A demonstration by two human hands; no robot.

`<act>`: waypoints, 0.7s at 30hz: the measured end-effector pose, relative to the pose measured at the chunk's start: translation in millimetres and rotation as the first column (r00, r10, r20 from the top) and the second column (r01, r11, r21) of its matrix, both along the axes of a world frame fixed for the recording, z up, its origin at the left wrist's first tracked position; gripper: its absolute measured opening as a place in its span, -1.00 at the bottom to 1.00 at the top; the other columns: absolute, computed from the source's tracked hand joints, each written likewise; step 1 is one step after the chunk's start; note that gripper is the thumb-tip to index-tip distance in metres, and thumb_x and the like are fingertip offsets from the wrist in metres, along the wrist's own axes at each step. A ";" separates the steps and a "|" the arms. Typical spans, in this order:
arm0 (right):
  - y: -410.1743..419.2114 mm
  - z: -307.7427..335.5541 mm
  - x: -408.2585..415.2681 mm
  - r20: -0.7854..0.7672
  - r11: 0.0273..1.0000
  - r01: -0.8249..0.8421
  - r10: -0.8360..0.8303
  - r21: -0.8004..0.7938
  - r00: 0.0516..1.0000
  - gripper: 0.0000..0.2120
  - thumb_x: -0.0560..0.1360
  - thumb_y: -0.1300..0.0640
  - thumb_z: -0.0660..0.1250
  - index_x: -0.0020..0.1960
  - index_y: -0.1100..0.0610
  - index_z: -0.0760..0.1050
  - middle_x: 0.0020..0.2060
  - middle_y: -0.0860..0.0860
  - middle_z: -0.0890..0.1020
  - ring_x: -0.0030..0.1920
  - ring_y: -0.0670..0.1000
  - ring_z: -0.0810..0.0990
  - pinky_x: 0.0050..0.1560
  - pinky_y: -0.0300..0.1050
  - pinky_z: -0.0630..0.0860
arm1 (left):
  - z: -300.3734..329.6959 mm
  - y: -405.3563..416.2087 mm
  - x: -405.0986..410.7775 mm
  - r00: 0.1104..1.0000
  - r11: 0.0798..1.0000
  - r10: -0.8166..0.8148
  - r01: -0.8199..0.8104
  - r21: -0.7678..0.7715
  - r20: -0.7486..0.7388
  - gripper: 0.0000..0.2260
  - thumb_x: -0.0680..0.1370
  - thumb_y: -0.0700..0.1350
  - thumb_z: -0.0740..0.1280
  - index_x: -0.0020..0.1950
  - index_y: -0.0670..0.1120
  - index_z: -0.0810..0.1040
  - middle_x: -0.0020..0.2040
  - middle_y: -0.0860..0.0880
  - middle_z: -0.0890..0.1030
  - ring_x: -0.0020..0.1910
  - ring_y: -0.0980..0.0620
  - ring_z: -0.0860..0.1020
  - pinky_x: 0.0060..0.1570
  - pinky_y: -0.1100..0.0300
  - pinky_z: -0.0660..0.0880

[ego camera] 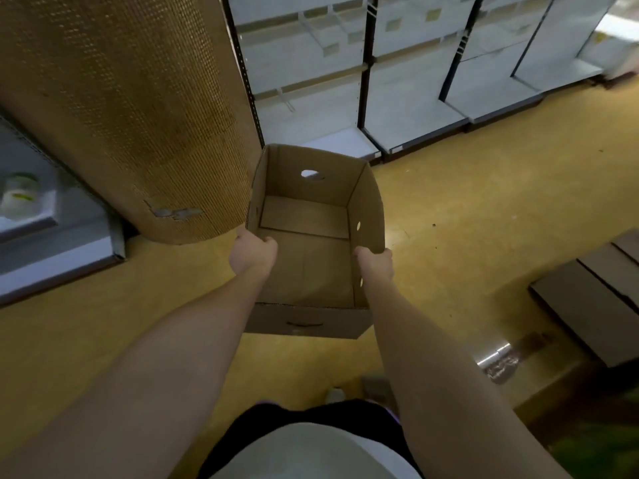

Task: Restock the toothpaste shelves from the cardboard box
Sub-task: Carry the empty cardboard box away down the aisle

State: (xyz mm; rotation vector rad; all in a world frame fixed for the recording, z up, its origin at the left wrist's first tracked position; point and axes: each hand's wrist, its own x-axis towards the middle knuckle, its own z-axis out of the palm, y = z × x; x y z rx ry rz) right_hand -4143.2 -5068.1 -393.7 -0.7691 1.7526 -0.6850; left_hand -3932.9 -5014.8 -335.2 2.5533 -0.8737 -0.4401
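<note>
The cardboard box (313, 243) hangs in the air in front of the person, above the yellow floor (484, 219), carried by both hands: the left hand (254, 255) grips the left wall near its top edge with the fingers curled over the rim, and the right hand (377, 262) grips the right wall the same way. The inside of the box shows only bare cardboard, so by the look of it there is no toothpaste in it, and the step in hand seems to be carrying or putting away an emptied box. To do that well, it is best to keep both grips level on opposite walls so the box does not twist, hold it a little away from the body, and steer it clear of the round gold-tiled pillar (131, 108) just beside its left wall. The white shelves (408, 84) ahead stand well apart from the box and look bare from here, though they are blurred. Counted: one box held, two hands on it, one pillar, about four shelf bays along the far wall, and at least two flat dark boxes (594, 302) lying on the floor at the right. One round hole shows in the far wall of the held box and two small ones in its right wall.
</note>
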 end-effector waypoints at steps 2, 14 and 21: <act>-34.2 2.0 14.4 -0.003 1.000 -0.011 0.011 0.004 1.000 -0.43 0.25 -0.09 0.32 0.23 0.02 0.36 0.10 0.04 0.56 0.21 0.20 0.52 0.34 0.23 0.41 | -1.9 -35.5 15.1 1.000 1.000 0.004 -0.004 0.011 0.001 -0.56 0.60 -0.03 0.27 0.39 -0.25 0.33 0.09 -0.24 0.60 0.05 -0.24 0.59 -0.18 0.06 0.44; -272.9 -38.6 119.9 -0.030 0.989 0.124 -0.122 0.083 0.992 -0.26 0.23 -0.12 0.34 0.39 0.04 0.33 0.23 0.09 0.55 0.28 0.21 0.49 0.35 0.26 0.41 | -47.2 -307.9 128.5 0.990 0.990 -0.137 0.138 0.017 -0.038 -0.65 0.59 -0.06 0.28 0.29 -0.24 0.39 0.09 -0.23 0.60 0.04 -0.21 0.59 -0.20 0.10 0.38; -402.4 -36.6 168.0 -0.039 0.957 0.273 -0.271 0.101 0.962 -0.15 0.36 -0.11 0.36 0.58 0.05 0.14 0.47 0.13 0.38 0.47 0.25 0.35 0.45 0.32 0.30 | -45.6 -478.1 178.5 0.948 0.945 -0.311 0.316 0.091 -0.059 -0.59 0.56 -0.05 0.30 0.33 -0.23 0.36 0.20 -0.23 0.55 0.11 -0.20 0.56 -0.16 0.09 0.37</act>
